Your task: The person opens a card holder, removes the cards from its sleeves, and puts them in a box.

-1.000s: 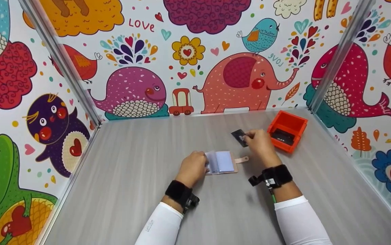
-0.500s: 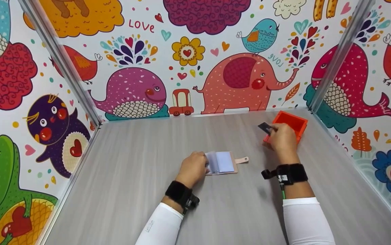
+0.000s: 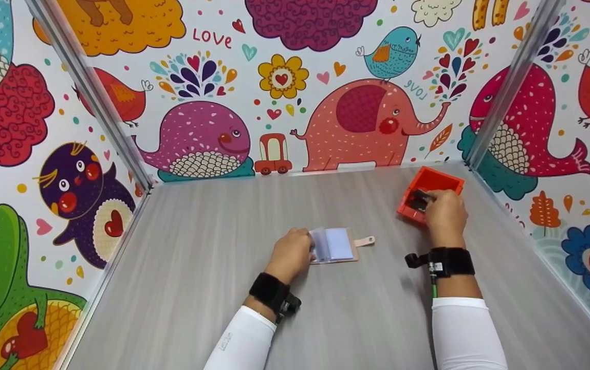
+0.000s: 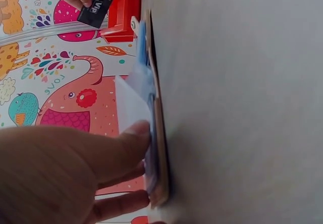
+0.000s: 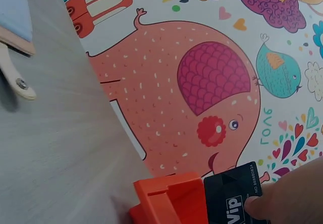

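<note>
My left hand [image 3: 291, 252] holds the left side of a small open card holder [image 3: 341, 243] lying on the table. In the left wrist view its thumb [image 4: 135, 135] presses on the clear plastic sleeves [image 4: 132, 100], which stand partly raised. The holder's pale snap strap [image 3: 365, 241] points right. My right hand [image 3: 446, 213] pinches a black card [image 5: 224, 193] marked "Vip" between thumb and fingers. That card is over the red bin [image 3: 438, 178] at the back right. Dark contents show inside the bin, partly hidden by the hand and card.
The grey wood-grain table [image 3: 197, 288] runs back to printed cartoon walls [image 3: 279, 118] on three sides. Metal corner posts [image 3: 511, 82] stand at the back left and back right. Each wrist wears a black strap [image 3: 452, 262] with a camera.
My right hand has carried the black card rightward from near the card holder to over the red bin. The left hand and the holder have stayed in place.
</note>
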`<state>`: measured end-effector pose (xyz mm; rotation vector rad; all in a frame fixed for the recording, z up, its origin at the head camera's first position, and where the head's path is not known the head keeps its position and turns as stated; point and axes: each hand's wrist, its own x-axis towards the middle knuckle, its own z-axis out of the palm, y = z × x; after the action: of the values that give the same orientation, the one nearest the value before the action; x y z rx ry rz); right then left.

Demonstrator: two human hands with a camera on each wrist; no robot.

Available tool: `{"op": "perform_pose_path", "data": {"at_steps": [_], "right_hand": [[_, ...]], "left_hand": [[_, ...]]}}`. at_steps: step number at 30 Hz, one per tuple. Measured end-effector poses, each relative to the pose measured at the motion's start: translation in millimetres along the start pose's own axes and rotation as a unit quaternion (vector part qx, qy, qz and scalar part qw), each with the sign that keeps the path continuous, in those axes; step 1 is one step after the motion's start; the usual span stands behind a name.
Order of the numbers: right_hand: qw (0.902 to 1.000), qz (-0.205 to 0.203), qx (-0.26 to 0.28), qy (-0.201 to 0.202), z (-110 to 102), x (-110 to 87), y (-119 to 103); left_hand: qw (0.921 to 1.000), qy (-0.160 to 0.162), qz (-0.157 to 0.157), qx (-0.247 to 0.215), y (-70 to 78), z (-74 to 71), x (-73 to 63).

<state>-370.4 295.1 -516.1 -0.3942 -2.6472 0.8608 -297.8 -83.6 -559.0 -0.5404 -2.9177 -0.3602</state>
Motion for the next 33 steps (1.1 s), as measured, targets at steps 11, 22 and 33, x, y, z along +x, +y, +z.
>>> {"op": "perform_pose_path", "data": {"at_steps": [11,22,33], "right_hand": [[0.9969,-0.037,-0.069,-0.003,19.3,-0.3,11.7],[0.9932,-0.040,-0.105,-0.033,25.8,-4.1,5.4],[0.9891,-0.033,-0.121,-0.078,23.8,-6.9,-0.1]], "left_hand": [[0.9998,-0.015,-0.013,0.004,1.6,-0.6,0.6],[0.9999,-0.010,-0.012,0.006,0.6,0.7,1.4],[0.9998,-0.012,-0.014,0.003,0.9,0.7,1.5]]}}
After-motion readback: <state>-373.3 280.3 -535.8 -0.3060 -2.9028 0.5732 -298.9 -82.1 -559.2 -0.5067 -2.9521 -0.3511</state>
